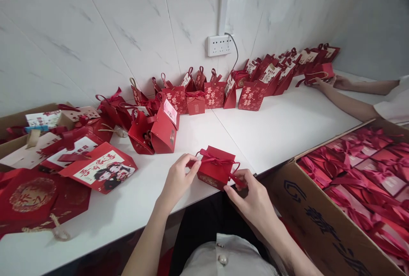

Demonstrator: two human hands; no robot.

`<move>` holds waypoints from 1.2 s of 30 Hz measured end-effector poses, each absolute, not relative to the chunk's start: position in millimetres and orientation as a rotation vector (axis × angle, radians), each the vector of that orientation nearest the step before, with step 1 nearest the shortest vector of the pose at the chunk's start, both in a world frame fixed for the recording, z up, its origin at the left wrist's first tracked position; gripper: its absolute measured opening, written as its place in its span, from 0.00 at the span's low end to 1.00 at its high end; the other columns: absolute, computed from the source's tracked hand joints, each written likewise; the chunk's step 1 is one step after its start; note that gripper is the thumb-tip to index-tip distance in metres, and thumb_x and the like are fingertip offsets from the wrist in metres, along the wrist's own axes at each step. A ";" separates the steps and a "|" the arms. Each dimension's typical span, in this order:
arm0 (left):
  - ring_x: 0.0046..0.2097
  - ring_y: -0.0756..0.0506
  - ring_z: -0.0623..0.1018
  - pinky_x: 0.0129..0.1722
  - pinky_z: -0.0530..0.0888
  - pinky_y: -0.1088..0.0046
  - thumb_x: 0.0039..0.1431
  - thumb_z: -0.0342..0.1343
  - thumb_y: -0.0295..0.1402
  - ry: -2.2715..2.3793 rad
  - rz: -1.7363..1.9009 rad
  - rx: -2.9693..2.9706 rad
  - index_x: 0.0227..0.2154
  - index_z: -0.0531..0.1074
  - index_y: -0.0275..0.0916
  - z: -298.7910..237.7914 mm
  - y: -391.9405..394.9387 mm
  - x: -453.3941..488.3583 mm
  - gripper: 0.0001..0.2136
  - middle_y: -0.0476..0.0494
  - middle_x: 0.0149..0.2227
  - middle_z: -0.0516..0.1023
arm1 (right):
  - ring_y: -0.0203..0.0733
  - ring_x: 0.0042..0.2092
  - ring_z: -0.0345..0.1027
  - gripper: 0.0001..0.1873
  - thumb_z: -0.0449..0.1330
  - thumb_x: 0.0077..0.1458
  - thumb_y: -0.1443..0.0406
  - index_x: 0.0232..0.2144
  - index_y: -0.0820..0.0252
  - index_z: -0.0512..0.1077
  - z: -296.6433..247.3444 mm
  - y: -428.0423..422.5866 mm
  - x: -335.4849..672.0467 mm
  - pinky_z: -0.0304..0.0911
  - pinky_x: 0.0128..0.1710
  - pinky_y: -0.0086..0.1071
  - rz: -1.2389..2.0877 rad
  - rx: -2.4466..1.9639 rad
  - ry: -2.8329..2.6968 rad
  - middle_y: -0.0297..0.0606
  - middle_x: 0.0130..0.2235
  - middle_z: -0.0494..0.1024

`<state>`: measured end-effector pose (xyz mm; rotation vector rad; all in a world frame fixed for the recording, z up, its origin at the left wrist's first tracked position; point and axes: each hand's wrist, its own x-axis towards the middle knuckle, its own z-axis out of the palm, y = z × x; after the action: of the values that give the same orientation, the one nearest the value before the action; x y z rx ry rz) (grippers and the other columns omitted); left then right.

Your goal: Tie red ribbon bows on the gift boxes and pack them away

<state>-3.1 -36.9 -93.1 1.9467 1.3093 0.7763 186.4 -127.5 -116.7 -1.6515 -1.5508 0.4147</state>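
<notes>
A small red gift box (214, 173) with a gold print sits at the table's front edge, right in front of me. Across its top runs a dark red ribbon (213, 159) with a loop or knot near the middle. My left hand (182, 176) pinches the ribbon at the box's left side between thumb and fingers. On the right side, my right hand (251, 195) has its fingers closed on the other end of the ribbon, thumb close to the box's corner.
Red gift boxes (252, 96) line the wall. Boxes with cartoon prints (108, 169) pile up at left beside a carton. An open cardboard carton (306, 212) of ribboned boxes stands at right. Beyond it, another person's hands (329, 82) hold a red box. A power strip (220, 46) hangs on the wall.
</notes>
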 end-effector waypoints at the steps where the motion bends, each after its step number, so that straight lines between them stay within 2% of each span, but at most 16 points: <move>1: 0.34 0.47 0.72 0.36 0.67 0.73 0.61 0.48 0.40 1.312 0.760 1.933 0.29 0.68 0.41 -91.4 -38.7 -2.0 0.10 0.49 0.32 0.74 | 0.38 0.28 0.68 0.09 0.58 0.54 0.61 0.36 0.59 0.65 -119.0 -126.9 183.5 0.66 0.28 0.30 0.375 -1.627 -1.550 0.36 0.29 0.74; 4: 0.24 0.50 0.69 0.27 0.65 0.74 0.59 0.50 0.42 1.350 0.728 1.771 0.24 0.66 0.40 -88.5 -51.6 0.8 0.13 0.51 0.22 0.71 | 0.38 0.29 0.68 0.02 0.54 0.58 0.68 0.34 0.58 0.67 -128.1 -121.4 177.3 0.66 0.29 0.30 0.208 -1.476 -1.612 0.37 0.29 0.73; 7: 0.19 0.51 0.69 0.20 0.63 0.76 0.58 0.50 0.46 1.284 0.668 1.455 0.23 0.65 0.39 -92.5 -71.2 5.9 0.16 0.52 0.17 0.70 | 0.39 0.31 0.67 0.06 0.54 0.57 0.72 0.33 0.58 0.69 -135.2 -116.0 174.2 0.66 0.30 0.32 0.047 -1.282 -1.708 0.38 0.29 0.73; 11: 0.21 0.47 0.76 0.16 0.63 0.78 0.54 0.52 0.49 1.126 0.599 1.154 0.26 0.66 0.38 -108.6 -91.1 14.9 0.18 0.46 0.20 0.75 | 0.39 0.33 0.66 0.12 0.54 0.55 0.76 0.34 0.57 0.73 -137.8 -114.2 172.4 0.66 0.30 0.32 -0.030 -1.130 -1.812 0.39 0.30 0.72; 15: 0.22 0.47 0.77 0.17 0.67 0.78 0.53 0.54 0.48 1.045 0.660 1.105 0.23 0.65 0.37 -118.8 -93.5 12.4 0.18 0.46 0.22 0.75 | 0.40 0.36 0.67 0.12 0.55 0.54 0.77 0.34 0.58 0.73 -138.0 -113.3 175.8 0.68 0.33 0.32 -0.050 -1.067 -1.908 0.42 0.35 0.73; 21: 0.26 0.47 0.79 0.18 0.67 0.79 0.56 0.52 0.46 1.008 0.533 1.143 0.24 0.65 0.36 -118.9 -87.9 2.6 0.17 0.40 0.26 0.80 | 0.42 0.43 0.69 0.14 0.52 0.57 0.76 0.36 0.55 0.73 -137.9 -102.2 188.1 0.70 0.38 0.35 -0.054 -1.102 -1.993 0.42 0.40 0.74; 24: 0.26 0.46 0.79 0.18 0.67 0.79 0.54 0.54 0.47 1.058 0.566 1.109 0.24 0.65 0.36 -122.5 -87.7 7.1 0.17 0.38 0.28 0.81 | 0.42 0.41 0.68 0.14 0.53 0.54 0.77 0.34 0.57 0.73 -137.2 -97.3 187.7 0.69 0.36 0.33 -0.058 -1.119 -1.977 0.43 0.39 0.73; 29: 0.26 0.44 0.80 0.17 0.67 0.79 0.52 0.55 0.49 1.033 0.580 1.042 0.24 0.66 0.36 -128.3 -88.1 11.1 0.19 0.37 0.27 0.81 | 0.40 0.36 0.67 0.11 0.53 0.53 0.74 0.36 0.61 0.73 -129.9 -100.6 182.3 0.68 0.32 0.32 0.128 -1.121 -1.946 0.43 0.35 0.69; 33: 0.25 0.45 0.80 0.17 0.67 0.79 0.51 0.55 0.52 1.022 0.580 1.022 0.24 0.66 0.36 -128.3 -89.3 9.9 0.20 0.37 0.27 0.80 | 0.41 0.32 0.67 0.10 0.52 0.55 0.67 0.37 0.62 0.72 -115.7 -116.2 180.7 0.66 0.29 0.33 0.338 -1.166 -1.762 0.41 0.31 0.69; 36: 0.26 0.45 0.79 0.18 0.67 0.78 0.52 0.54 0.52 1.034 0.577 1.054 0.23 0.66 0.36 -126.6 -90.0 11.2 0.20 0.39 0.27 0.80 | 0.36 0.23 0.64 0.13 0.49 0.60 0.62 0.30 0.60 0.71 -108.2 -128.3 175.1 0.60 0.23 0.28 0.708 -1.377 -1.614 0.35 0.22 0.70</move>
<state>11.2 -90.0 -126.6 1.0544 1.0339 0.5770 175.1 -128.3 -108.2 -1.3765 -1.6138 0.7078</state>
